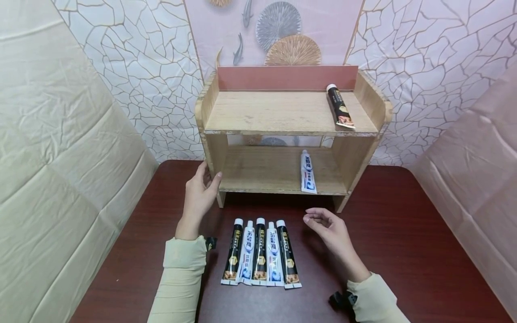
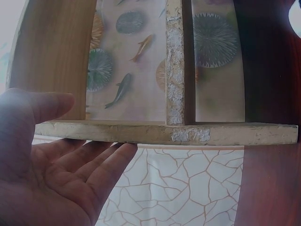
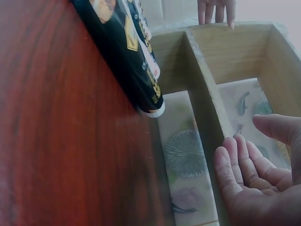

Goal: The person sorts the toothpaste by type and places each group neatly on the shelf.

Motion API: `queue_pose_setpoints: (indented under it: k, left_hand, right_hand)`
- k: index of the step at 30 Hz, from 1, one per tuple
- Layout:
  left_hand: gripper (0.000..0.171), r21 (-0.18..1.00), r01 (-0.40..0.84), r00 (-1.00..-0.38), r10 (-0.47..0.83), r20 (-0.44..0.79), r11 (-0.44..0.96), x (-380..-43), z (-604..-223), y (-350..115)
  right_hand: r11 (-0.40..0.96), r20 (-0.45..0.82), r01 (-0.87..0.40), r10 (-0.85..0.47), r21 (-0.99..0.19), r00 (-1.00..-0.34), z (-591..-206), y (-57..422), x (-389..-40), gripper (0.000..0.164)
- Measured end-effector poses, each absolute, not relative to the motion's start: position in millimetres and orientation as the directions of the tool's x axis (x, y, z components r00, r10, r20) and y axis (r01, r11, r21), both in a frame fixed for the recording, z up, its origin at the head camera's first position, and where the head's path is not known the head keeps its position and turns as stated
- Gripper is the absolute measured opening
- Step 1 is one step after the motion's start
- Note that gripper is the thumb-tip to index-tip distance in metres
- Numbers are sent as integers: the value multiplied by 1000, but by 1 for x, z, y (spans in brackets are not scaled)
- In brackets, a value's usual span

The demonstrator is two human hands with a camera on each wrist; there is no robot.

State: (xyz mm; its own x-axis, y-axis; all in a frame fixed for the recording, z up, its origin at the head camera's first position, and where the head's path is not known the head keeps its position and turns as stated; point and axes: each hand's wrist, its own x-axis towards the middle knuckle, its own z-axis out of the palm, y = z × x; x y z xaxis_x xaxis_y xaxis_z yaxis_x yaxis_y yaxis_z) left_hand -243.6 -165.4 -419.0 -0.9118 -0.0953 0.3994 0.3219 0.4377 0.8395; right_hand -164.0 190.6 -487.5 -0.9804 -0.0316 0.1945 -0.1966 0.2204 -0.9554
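Note:
At the left side of a two-tier wooden shelf [image 1: 258, 168], my left hand [image 1: 199, 190] has its fingers laid along the outer face of the side panel [image 2: 155, 133]. The thumb stands on the panel's other side, its contact unclear. My right hand [image 1: 329, 229] hovers in front of the shelf's right leg, fingers loosely bent and holding nothing. Between the hands, black toothpaste tubes [image 1: 260, 251] and white-and-blue toothpaste tubes [image 1: 274, 255] alternate in a row on the table, caps toward the shelf. One black toothpaste tube [image 1: 340, 106] lies on the upper tier; one white toothpaste tube [image 1: 308, 172] lies on the lower.
The dark red table [image 1: 404, 233] runs under everything. A pinkish-red back strip [image 1: 286, 78] edges the shelf top. Behind stands a patterned backdrop [image 1: 153, 67], with pale cloth [image 1: 72, 170] slanting down on the left and more cloth [image 1: 472, 134] on the right.

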Motion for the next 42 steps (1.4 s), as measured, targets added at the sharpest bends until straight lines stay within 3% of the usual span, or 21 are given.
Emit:
queue_pose_setpoints:
  k: [17,42]
  left_hand:
    - [53,812,329,-902,-93,421,483,-243,-420,-168]
    - [54,819,334,-905,-85,417,467,-244,-421,-168]
  right_hand:
    - [158,139,-144,-41,-977,-989,-498,180,-161,36]
    - [238,88,-109,-96,-965,-991,-503,170,-157,33]
